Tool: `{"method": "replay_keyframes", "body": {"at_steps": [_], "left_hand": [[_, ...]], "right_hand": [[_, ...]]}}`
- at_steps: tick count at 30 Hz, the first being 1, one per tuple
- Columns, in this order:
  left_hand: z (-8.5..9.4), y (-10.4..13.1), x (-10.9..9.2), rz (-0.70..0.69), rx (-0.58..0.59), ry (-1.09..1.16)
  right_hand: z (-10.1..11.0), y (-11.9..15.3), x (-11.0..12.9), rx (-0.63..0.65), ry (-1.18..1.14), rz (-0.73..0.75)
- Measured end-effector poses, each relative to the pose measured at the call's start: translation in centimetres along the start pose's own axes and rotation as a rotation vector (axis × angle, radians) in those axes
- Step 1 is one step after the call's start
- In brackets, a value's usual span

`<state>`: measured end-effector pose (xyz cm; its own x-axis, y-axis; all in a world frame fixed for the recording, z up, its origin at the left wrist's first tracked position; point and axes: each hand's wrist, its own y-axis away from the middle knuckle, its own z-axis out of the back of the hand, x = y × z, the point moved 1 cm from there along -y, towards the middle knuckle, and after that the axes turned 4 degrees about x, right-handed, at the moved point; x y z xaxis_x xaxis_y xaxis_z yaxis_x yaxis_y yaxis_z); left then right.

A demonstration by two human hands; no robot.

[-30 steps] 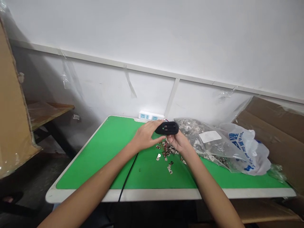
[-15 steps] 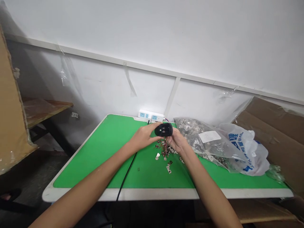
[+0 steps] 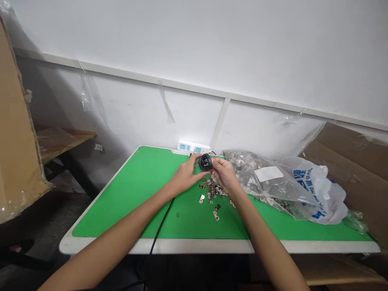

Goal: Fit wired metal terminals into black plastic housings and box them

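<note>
My left hand (image 3: 185, 174) grips a black round part (image 3: 205, 162) between thumb and fingers, its hollow side with small metal pieces facing me. My right hand (image 3: 224, 173) is closed at the right side of that part, its fingertips pinching what looks like a thin red wire (image 3: 216, 157). Below both hands, a pile of small metal pieces (image 3: 214, 188) with reddish wires lies on the green mat (image 3: 121, 202). A few loose metal tabs (image 3: 216, 212) rest nearer the front edge.
A white power strip (image 3: 192, 147) stands by the wall. Clear bags of metal parts (image 3: 247, 165) and a white plastic bag (image 3: 325, 194) lie at the right, beside cardboard (image 3: 348, 161). A black cable (image 3: 163, 220) crosses the table's front edge.
The black part has turned and tilted between my hands. My right hand has shifted from behind it to its right side, and the reddish wire now shows at its fingertips.
</note>
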<state>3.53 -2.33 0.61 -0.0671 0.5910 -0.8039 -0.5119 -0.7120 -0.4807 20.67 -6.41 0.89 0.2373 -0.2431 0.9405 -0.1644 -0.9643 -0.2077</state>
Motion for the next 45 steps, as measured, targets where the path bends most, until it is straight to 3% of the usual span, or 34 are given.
{"method": "replay_keyframes", "body": {"at_steps": [11, 20, 30, 34, 40, 45], "left_hand": [[0.2, 0.2, 1.1, -0.005, 0.072, -0.013], [0.3, -0.1, 1.3, -0.096, 0.151, -0.260], [0.4, 0.1, 0.0, -0.044, 0.263, -0.438], [0.8, -0.4, -0.8, -0.068, 0.220, -0.511], [0.6, -0.5, -0.6, -0.228, 0.084, -0.453], [0.4, -0.4, 0.0, -0.213, 0.096, -0.340]], "right_hand": [[-0.2, 0.5, 0.9, 0.074, 0.282, 0.089], [-1.0, 0.8, 0.5, 0.062, 0.253, 0.104], [-0.4, 1.0, -0.2, 0.076, 0.062, -0.079], [0.1, 0.6, -0.1, 0.067, -0.050, -0.068], [1.0, 0.2, 0.4, 0.112, -0.129, -0.098], [1.0, 0.3, 0.4, 0.087, -0.071, -0.073]]}}
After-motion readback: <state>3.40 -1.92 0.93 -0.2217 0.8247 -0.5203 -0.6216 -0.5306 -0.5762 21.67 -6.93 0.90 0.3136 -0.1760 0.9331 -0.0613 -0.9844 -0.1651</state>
